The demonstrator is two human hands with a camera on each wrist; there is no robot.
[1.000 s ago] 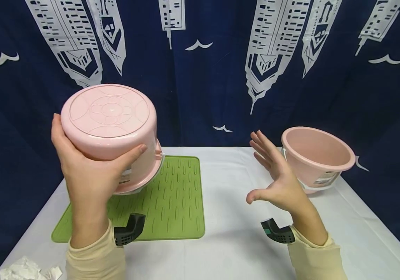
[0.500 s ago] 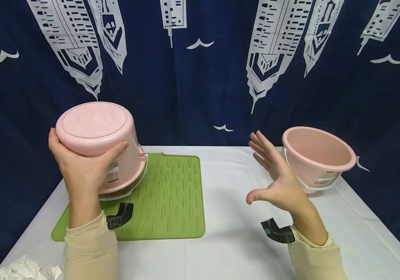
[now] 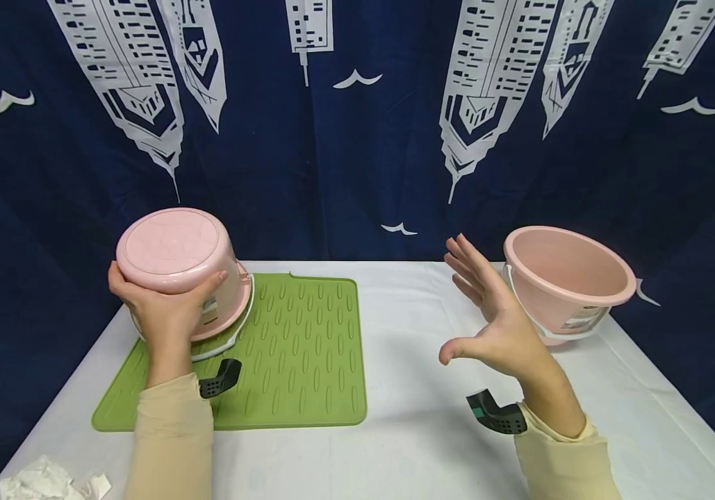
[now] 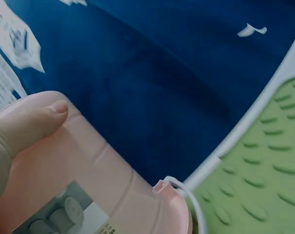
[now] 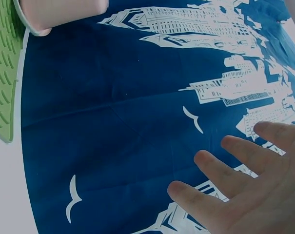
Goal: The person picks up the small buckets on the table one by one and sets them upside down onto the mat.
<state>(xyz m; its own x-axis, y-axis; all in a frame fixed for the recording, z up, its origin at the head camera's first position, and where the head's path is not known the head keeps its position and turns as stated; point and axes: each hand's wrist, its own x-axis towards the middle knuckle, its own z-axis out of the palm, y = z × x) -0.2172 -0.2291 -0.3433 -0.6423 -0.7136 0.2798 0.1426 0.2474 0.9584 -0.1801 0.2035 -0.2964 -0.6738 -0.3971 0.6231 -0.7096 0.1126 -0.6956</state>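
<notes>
My left hand (image 3: 166,309) grips an upside-down pink bucket (image 3: 172,246) near its base, thumb along the near side and fingers round the left. The bucket's rim is low over the back left of a green ribbed mat (image 3: 307,347), slightly tilted, and its white handle (image 3: 226,347) hangs down to the mat. In the left wrist view the thumb (image 4: 35,126) presses the bucket wall above a printed label (image 4: 69,214). My right hand (image 3: 495,319) is held up with spread fingers and thumb, holding nothing. Behind it a second pink bucket (image 3: 572,264) stands upright.
A white cloth covers the table (image 3: 407,389). Crumpled white paper (image 3: 44,480) lies at the front left corner. A dark blue curtain (image 3: 363,167) with white building prints hangs right behind the table and along both sides.
My left hand has lowered the upside-down bucket toward the mat, first leftward, then slightly back to the right. Its handle has dropped down. My right hand and the other bucket have stayed put.
</notes>
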